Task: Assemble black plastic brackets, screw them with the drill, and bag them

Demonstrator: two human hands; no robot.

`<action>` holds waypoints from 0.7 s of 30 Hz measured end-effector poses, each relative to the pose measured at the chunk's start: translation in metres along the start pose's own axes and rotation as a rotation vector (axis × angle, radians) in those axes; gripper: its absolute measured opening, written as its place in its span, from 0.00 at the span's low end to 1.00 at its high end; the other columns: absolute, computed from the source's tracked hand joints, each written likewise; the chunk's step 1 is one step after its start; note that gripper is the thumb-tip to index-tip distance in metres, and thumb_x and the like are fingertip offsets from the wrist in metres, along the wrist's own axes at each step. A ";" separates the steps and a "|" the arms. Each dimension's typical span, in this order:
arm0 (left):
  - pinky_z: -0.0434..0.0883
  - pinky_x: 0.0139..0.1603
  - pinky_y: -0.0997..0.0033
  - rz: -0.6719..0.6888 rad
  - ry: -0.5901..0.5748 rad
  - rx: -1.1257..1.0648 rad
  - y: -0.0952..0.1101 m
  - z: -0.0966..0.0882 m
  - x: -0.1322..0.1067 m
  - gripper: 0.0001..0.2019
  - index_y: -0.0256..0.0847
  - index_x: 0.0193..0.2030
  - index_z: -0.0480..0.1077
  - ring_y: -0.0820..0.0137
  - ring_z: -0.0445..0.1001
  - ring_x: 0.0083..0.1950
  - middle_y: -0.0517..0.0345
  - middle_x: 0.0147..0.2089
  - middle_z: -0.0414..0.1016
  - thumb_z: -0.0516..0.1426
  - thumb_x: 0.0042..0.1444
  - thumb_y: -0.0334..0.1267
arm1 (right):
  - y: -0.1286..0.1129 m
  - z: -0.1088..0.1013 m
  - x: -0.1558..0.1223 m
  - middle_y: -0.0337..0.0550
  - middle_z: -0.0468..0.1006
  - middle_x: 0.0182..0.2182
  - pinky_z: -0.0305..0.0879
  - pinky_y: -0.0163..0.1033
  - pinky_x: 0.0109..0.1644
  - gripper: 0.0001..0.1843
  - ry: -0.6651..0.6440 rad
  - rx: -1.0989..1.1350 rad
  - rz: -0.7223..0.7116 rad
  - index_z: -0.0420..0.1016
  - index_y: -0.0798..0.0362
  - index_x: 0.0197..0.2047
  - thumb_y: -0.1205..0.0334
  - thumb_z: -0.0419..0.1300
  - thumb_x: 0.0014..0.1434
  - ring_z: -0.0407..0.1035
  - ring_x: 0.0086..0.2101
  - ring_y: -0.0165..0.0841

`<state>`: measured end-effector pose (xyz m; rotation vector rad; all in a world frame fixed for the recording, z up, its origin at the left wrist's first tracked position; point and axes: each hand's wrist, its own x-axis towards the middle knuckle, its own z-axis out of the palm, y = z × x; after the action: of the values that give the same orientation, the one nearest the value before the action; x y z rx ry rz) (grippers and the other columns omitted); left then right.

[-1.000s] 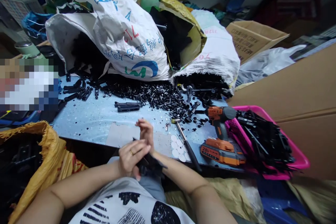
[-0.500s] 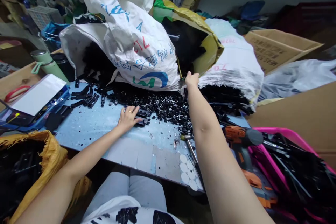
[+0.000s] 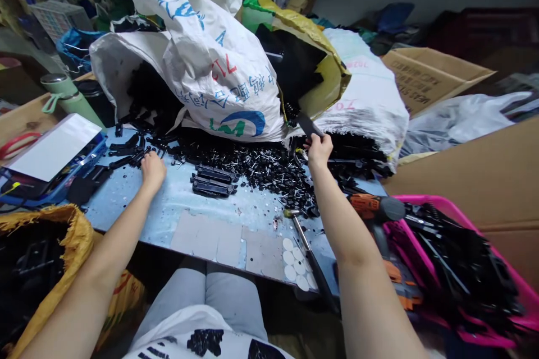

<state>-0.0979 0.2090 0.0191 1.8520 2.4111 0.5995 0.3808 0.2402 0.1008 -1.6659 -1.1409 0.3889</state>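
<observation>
My right hand (image 3: 319, 150) pinches a flat, dark plate-like piece (image 3: 309, 124) by its lower end, in front of the yellow bag (image 3: 332, 87) of black parts. Over at the left, my left hand (image 3: 153, 171) is at a loose pile of slim black plastic parts (image 3: 126, 147). Its fingers are curled in, and whatever they grip is hidden. Between my hands, a few long black parts (image 3: 214, 181) lie side by side on the blue table (image 3: 168, 210). A heap of small black pieces with metal pins (image 3: 269, 174) stretches behind them.
White woven sacks (image 3: 236, 90) stand along the back. A hammer (image 3: 311, 252) lies near the front edge, with an orange power drill (image 3: 374, 207) and pink basket (image 3: 455, 207) at right. At left are a blue tray (image 3: 54, 193), green flask (image 3: 69, 98) and yellow sack (image 3: 82, 235).
My left hand has left the long black parts and moved left to the loose pile. My right hand has drawn back from the yellow bag's mouth with the dark plate-like piece.
</observation>
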 end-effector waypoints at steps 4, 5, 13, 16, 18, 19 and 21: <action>0.67 0.48 0.60 0.434 -0.179 -0.059 0.003 -0.022 -0.083 0.15 0.31 0.50 0.65 0.58 0.69 0.46 0.42 0.44 0.69 0.48 0.60 0.37 | 0.013 -0.033 -0.071 0.39 0.69 0.26 0.63 0.33 0.27 0.10 -0.110 0.122 0.091 0.61 0.53 0.34 0.54 0.48 0.59 0.66 0.22 0.26; 0.68 0.46 0.61 0.531 -0.249 -0.044 0.006 -0.025 -0.106 0.14 0.33 0.50 0.66 0.59 0.69 0.45 0.44 0.43 0.69 0.48 0.61 0.37 | 0.015 -0.038 -0.093 0.41 0.71 0.26 0.64 0.34 0.26 0.12 -0.256 0.132 0.144 0.64 0.54 0.34 0.53 0.51 0.57 0.67 0.22 0.28; 0.67 0.46 0.56 0.643 -0.318 0.117 0.029 -0.004 -0.196 0.13 0.32 0.49 0.66 0.53 0.66 0.49 0.40 0.45 0.69 0.52 0.59 0.37 | 0.013 -0.019 -0.242 0.56 0.72 0.50 0.64 0.51 0.51 0.21 -0.783 -0.555 -0.206 0.69 0.55 0.54 0.69 0.53 0.56 0.67 0.49 0.44; 0.67 0.48 0.58 0.623 -0.333 -0.067 0.032 -0.001 -0.192 0.10 0.32 0.46 0.67 0.57 0.68 0.48 0.42 0.44 0.70 0.51 0.60 0.33 | 0.011 -0.021 -0.254 0.50 0.54 0.64 0.46 0.56 0.63 0.37 -1.027 -0.624 -0.605 0.59 0.49 0.63 0.76 0.54 0.50 0.48 0.63 0.45; 0.68 0.48 0.61 0.607 -0.352 -0.263 0.033 -0.006 -0.189 0.11 0.34 0.48 0.66 0.60 0.70 0.47 0.45 0.44 0.71 0.51 0.59 0.33 | 0.012 -0.025 -0.254 0.47 0.55 0.64 0.37 0.58 0.65 0.38 -1.208 -0.576 -0.716 0.57 0.47 0.64 0.74 0.56 0.51 0.46 0.64 0.44; 0.68 0.48 0.62 0.598 -0.360 -0.354 0.034 -0.009 -0.188 0.12 0.35 0.48 0.66 0.61 0.70 0.47 0.46 0.45 0.71 0.52 0.58 0.34 | 0.013 -0.026 -0.254 0.47 0.60 0.62 0.35 0.59 0.65 0.35 -1.251 -0.539 -0.728 0.59 0.46 0.63 0.72 0.56 0.53 0.50 0.62 0.43; 0.68 0.49 0.62 0.547 -0.367 -0.494 0.038 -0.018 -0.189 0.13 0.36 0.48 0.67 0.61 0.71 0.47 0.48 0.45 0.72 0.54 0.57 0.37 | 0.013 -0.022 -0.255 0.48 0.68 0.55 0.40 0.58 0.65 0.27 -1.245 -0.423 -0.676 0.62 0.47 0.61 0.65 0.55 0.58 0.59 0.58 0.41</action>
<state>-0.0140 0.0351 0.0110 2.1329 1.3713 0.7162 0.2765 0.0163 0.0309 -1.1549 -2.7432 0.8105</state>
